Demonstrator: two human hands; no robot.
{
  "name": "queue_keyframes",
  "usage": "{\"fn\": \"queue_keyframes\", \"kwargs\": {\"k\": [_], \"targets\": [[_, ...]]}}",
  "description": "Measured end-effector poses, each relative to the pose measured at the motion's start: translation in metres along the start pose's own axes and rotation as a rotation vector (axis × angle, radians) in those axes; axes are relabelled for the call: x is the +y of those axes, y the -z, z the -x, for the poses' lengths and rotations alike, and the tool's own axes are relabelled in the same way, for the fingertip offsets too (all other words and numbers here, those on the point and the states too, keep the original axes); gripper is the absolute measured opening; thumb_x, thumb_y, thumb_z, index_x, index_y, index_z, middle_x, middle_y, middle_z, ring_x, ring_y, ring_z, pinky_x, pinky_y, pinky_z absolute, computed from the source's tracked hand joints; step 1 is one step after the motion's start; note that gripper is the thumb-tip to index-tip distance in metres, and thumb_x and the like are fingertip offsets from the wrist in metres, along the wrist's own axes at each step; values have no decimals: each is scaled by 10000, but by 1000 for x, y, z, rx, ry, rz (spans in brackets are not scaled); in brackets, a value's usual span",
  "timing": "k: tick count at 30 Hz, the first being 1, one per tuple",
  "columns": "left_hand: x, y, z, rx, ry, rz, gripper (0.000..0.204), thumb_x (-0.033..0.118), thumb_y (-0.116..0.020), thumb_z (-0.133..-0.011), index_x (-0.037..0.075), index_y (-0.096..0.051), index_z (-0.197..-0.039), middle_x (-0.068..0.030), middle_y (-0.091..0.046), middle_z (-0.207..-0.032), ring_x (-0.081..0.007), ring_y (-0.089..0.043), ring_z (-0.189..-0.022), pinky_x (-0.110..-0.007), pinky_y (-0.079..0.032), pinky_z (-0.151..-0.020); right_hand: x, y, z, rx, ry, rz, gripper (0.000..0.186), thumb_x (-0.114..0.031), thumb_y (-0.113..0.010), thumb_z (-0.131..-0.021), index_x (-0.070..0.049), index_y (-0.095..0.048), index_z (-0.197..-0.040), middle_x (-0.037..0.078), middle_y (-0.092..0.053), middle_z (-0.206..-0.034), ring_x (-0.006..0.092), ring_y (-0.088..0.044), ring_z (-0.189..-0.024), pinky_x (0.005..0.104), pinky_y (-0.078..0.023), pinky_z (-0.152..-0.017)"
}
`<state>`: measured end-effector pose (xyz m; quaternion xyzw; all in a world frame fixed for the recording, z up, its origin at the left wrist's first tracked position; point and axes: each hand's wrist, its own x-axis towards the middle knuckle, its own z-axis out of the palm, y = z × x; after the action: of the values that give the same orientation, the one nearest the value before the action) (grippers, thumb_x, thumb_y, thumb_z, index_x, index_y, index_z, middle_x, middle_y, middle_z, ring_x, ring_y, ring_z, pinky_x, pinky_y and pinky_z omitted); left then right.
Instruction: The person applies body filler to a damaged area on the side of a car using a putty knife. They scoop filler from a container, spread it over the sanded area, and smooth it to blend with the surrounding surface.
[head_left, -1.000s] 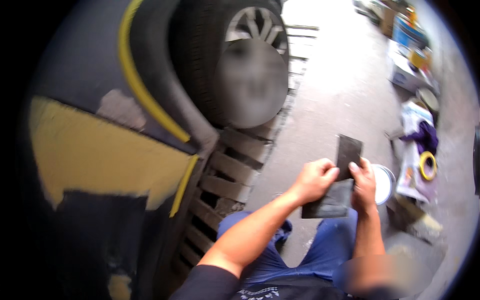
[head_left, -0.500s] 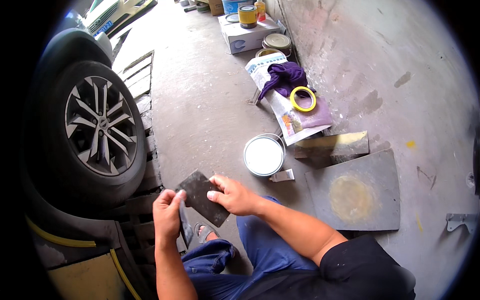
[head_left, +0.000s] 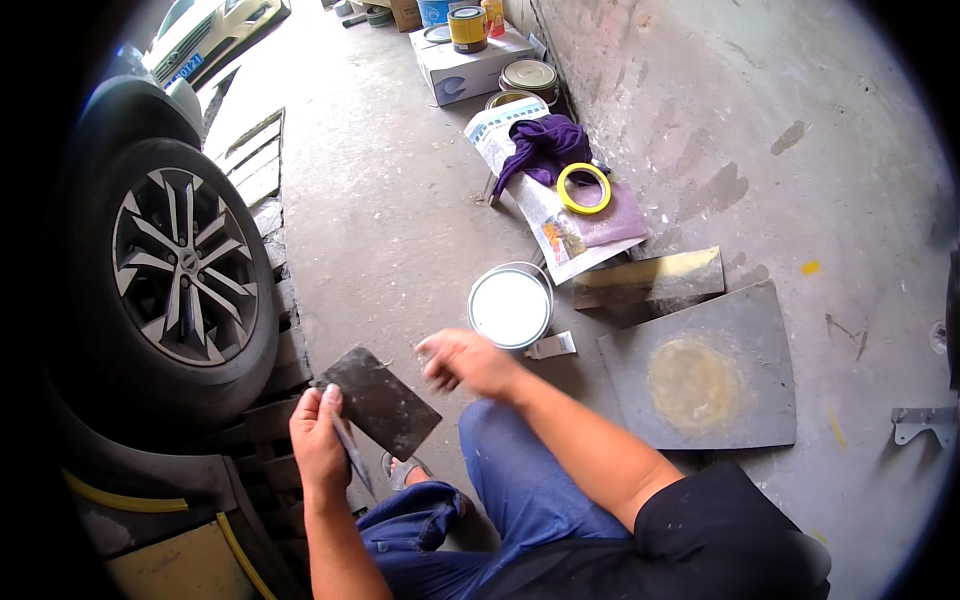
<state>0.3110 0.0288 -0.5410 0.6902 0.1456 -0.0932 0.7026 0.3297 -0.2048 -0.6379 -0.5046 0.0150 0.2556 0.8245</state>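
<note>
- While my left hand (head_left: 318,440) pinches a dark flat plate (head_left: 380,405) by its upper-left corner, thumb on top, that plate sits tilted above the floor, left of my knee.
- Second thin plate (head_left: 353,455), seen nearly edge-on, is in the same left grip and slants down past the thumb.
- Right hand (head_left: 465,362) is apart from both plates, fingers partly curled, motion-blurred; can't tell if it holds anything.
- Nearest to the right hand: a white-topped tin (head_left: 510,305), with a small white tube (head_left: 551,345) just beside it.
- Farther up: yellow tape ring (head_left: 584,188) and crumpled purple cloth (head_left: 545,148), both on a printed sheet (head_left: 570,262).
- Right side: a long block (head_left: 650,280) near a grey board (head_left: 765,345) with a round yellowish patch.
- Left side: car wheel (head_left: 190,262), well apart from the tin.
</note>
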Motion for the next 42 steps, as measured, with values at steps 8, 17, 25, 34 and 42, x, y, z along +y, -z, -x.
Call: {"fn": "queue_keyframes", "kwargs": {"k": [8, 17, 25, 34, 42], "targets": [[-1, 24, -1, 42, -68, -67, 260, 173, -498, -998, 120, -472, -745, 95, -407, -673, 15, -342, -599, -184, -284, -517, 62, 201, 13, 1176, 22, 109, 264, -160, -571, -837, -7, -599, -1051, 99, -646, -876, 157, -626, -647, 285, -470, -482], [-4, 18, -4, -38, -120, -10, 60, 88, -507, -976, 35, -534, -963, 10, -584, -887, -44, -496, -783, -195, -405, -740, 63, 175, -3, 1053, -138, 869, 283, -145, -608, -762, -25, -621, -1018, 173, -681, -941, 318, -659, -921, 387, -504, -811], [-3, -2, -15, -85, -141, -101, 82, 53, -538, -945, 44, -496, -1015, 14, -533, -910, -46, -469, -811, -197, -390, -736, 62, 207, 2, 943, -270, 679, 291, -100, -669, -713, 16, -622, -976, 150, -676, -883, 251, -669, -794, 360, -531, -713], [-8, -1, -23, -54, -201, -156, 62, 117, -499, -982, 65, -499, -947, 69, -446, -775, -7, -371, -694, -167, -304, -610, -28, 126, 91, 797, 8, 851, 250, -127, -652, -723, 9, -638, -933, 101, -645, -754, 182, -625, -672, 312, -513, -659], [-5, -2, -36, -116, -83, -74, 213, 193, -478, -1007, 79, -501, -828, 89, -403, -715, -2, -324, -654, -180, -280, -571, 54, 129, 178, 512, -404, 1336, 244, -217, -669, -775, -28, -606, -915, 159, -663, -856, 332, -649, -810, 428, -519, -717]]}}
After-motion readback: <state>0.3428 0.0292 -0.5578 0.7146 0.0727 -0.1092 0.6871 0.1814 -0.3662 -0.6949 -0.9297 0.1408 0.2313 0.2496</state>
